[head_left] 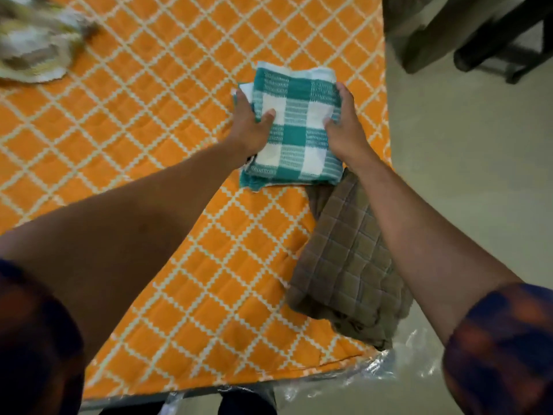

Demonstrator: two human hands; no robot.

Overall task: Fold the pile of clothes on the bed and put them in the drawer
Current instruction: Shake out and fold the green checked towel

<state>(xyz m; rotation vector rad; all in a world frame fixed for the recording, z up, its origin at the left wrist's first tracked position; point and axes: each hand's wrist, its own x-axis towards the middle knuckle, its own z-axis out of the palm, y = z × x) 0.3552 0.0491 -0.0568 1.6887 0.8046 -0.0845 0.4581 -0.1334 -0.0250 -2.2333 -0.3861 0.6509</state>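
Item: checked cloth (296,127), green and white, folded to a thick square. It lies near the right edge of the bed (149,145), on the orange diamond-pattern cover.

Hold: the left hand (251,121) grips its left side and the right hand (344,127) its right side. Each thumb lies on top with the fingers tucked under the edge.

Progress, judged: folding is part done.
- Folded: two pieces, the checked cloth and one brown quilted cloth (344,265) just beside it at the bed's near corner, overhanging the edge.
- Unfolded: one heap of clothes (33,46) at the far left (too blurred to count its pieces).
- Stowed: nothing that can be seen, as no drawer is in view.

Left to do: fold the heap, then carry everything to the drawer.

Count: two hands, two folded cloths, one heap.
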